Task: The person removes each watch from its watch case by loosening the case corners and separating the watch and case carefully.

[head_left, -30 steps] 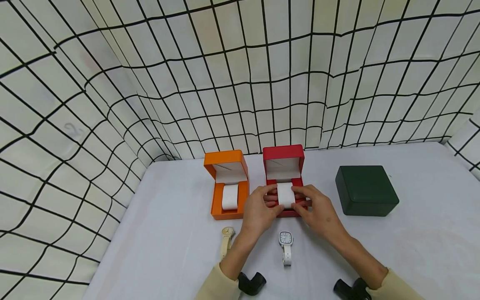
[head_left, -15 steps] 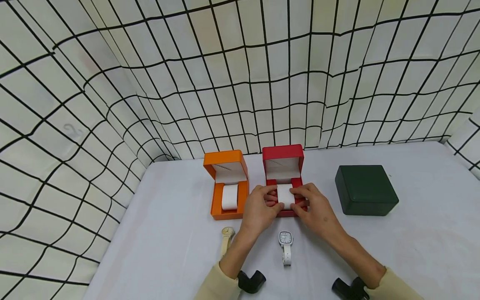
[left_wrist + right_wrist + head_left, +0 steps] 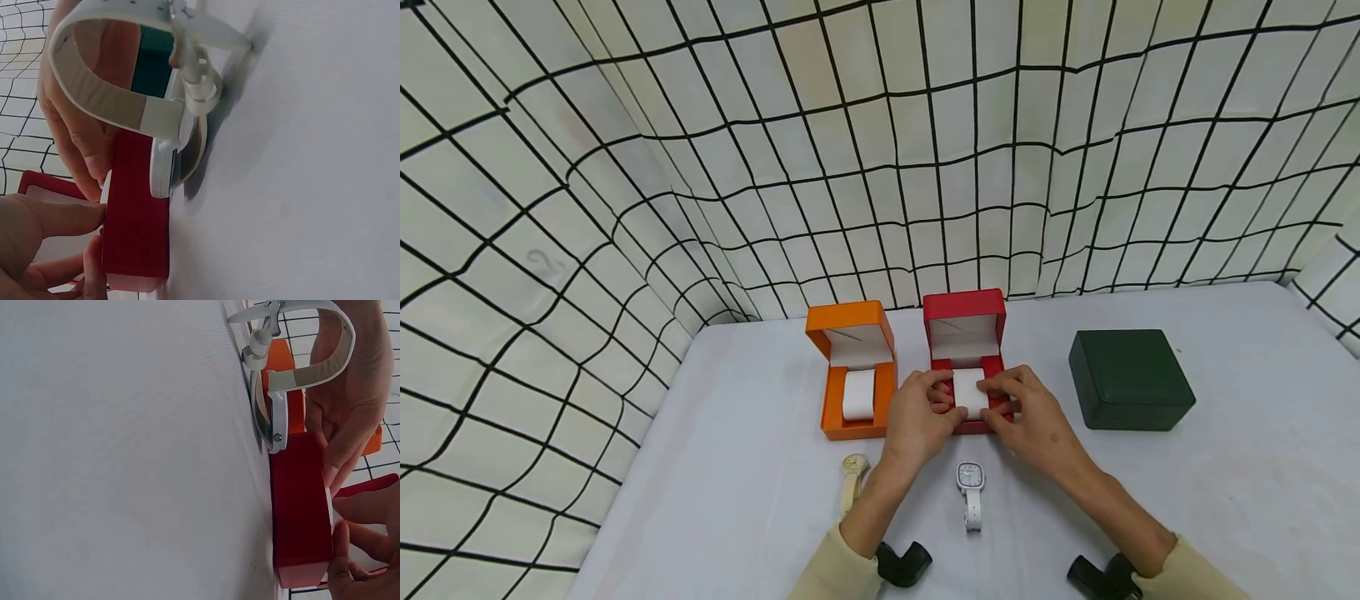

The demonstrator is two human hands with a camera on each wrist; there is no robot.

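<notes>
While both hands work at the red box (image 3: 134, 219) near mid-desk (image 3: 722, 467), the white cushion (image 3: 969, 394) sits in its open front half. Left hand (image 3: 921, 421) and right hand (image 3: 1033, 421): thumb and forefinger of each pinch one long side of the cushion, near and far corners.

Seating depth uncertain; the wrist views show only a white sliver above the rim, so cannot say whether it is lifted or fully down.

Technique (my judgement): equal pressure from both sides, cushion level, straight travel; a tilt would likely bind it against the walls.

Clearances: raised lid (image 3: 965, 306) behind, backdrop (image 3: 940, 167) close beyond it. Orange box (image 3: 850, 317) just beside the left hand; green box (image 3: 1131, 379) well apart to the right, so more room there. White watch (image 3: 971, 477) lies near the box's front, between the forearms; cream watch (image 3: 852, 475) is partly hidden by the left forearm (image 3: 878, 508). Straight up looks the safest way out.
</notes>
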